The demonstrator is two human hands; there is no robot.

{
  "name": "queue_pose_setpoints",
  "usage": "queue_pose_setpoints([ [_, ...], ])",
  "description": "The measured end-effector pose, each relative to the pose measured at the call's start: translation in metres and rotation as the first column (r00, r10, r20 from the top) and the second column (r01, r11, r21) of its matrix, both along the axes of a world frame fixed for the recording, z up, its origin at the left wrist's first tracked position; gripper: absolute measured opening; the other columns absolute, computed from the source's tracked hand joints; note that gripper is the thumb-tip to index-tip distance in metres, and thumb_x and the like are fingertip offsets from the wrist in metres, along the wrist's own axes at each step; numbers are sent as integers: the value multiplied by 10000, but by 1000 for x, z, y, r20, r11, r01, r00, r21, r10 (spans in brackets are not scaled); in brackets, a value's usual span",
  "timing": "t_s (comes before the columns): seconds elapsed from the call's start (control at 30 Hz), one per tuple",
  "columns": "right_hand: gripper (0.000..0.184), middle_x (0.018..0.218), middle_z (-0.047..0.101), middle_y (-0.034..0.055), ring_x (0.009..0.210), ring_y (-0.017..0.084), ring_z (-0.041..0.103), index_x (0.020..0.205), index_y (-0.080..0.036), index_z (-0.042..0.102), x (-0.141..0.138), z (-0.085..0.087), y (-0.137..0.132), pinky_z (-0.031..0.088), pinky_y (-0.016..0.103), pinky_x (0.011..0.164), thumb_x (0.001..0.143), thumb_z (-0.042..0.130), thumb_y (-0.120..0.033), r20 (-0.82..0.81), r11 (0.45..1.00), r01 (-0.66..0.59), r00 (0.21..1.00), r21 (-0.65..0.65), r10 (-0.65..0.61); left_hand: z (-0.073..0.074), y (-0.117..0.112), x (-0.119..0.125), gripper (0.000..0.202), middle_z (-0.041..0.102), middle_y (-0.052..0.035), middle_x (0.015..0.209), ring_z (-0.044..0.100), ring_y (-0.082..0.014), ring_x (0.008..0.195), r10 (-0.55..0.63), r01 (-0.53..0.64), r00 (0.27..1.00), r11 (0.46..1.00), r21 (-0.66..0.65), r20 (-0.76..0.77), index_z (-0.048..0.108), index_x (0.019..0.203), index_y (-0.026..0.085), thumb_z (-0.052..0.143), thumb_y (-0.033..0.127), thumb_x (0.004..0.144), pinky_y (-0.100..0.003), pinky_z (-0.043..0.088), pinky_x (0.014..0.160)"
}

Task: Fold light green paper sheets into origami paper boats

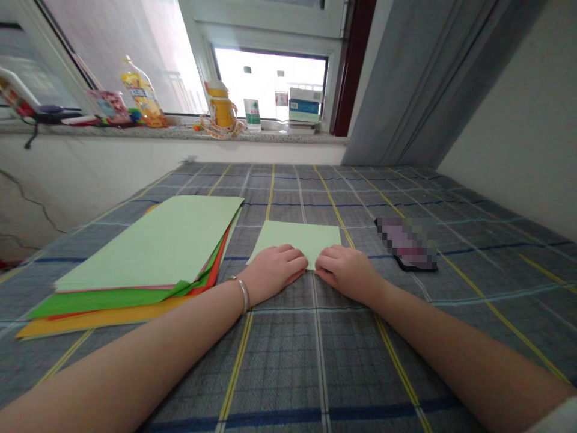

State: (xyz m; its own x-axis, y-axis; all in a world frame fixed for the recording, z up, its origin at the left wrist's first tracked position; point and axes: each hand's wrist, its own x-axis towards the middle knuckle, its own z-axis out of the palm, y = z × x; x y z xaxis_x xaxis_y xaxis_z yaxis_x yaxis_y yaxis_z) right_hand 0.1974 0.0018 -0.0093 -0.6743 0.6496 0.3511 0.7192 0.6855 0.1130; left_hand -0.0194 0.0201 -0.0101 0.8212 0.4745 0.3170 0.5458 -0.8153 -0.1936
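Facing the person: a white-framed window [269, 84] with bright daylight behind it, a grey curtain [396, 78] hanging at its right, and a pale wall [509, 114] beyond the curtain.

Along the sill: a stone windowsill [180, 133] holding a plastic bottle with a yellow label [143, 93], a yellow-capped container [220, 108] with a loop of patterned tape [220, 128] at its foot, a white bottle with a green label [252, 114], and a stack of boxes [305, 105].

Underneath everything: a grey plaid bed cover [288, 186] with yellow and blue lines.

Left of the hands: a fanned pile of coloured paper [148, 246], light green on top, with pink, green, red and orange-yellow sheets showing below.

Right of the hands: a pixelated dark object [408, 243], too blurred to name.

Centre: a light green paper square [293, 237] lying flat on the bed cover, between the pile and the dark object, its near edge under both hands.

Left hand [273, 272]: lying flat, fingers [288, 258] closed together on the paper, not gripping; a silver bangle [244, 294] circles the wrist.

Right hand [347, 273]: lying flat, fingers [327, 258] closed together on the paper, not gripping, just beside the left hand's fingertips.
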Motion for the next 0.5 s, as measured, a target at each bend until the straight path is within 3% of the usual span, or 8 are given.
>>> queue_pose_setpoints([
  [0.17, 211, 807, 613, 3, 770, 151, 513, 780, -202, 549, -2, 0, 0, 293, 296, 638, 941, 457, -303, 21, 999, -34, 999, 32, 33, 1, -1, 2, 220, 634, -19, 865, 573, -168, 811, 14, -13, 1000, 1000, 22, -21, 567, 869, 183, 418, 313, 968, -288, 446, 712],
  [0.5, 176, 872, 634, 22, 810, 157, 522, 814, -200, 565, 4, 5, 3, 310, 287, 658, 932, 464, -281, 63, 999, -41, 997, -23, 42, 6, -8, 2, 231, 647, -27, 819, 596, -169, 773, 40, -38, 999, 997, 68, -28, 585, 847, 171, 422, 286, 964, -310, 448, 737],
])
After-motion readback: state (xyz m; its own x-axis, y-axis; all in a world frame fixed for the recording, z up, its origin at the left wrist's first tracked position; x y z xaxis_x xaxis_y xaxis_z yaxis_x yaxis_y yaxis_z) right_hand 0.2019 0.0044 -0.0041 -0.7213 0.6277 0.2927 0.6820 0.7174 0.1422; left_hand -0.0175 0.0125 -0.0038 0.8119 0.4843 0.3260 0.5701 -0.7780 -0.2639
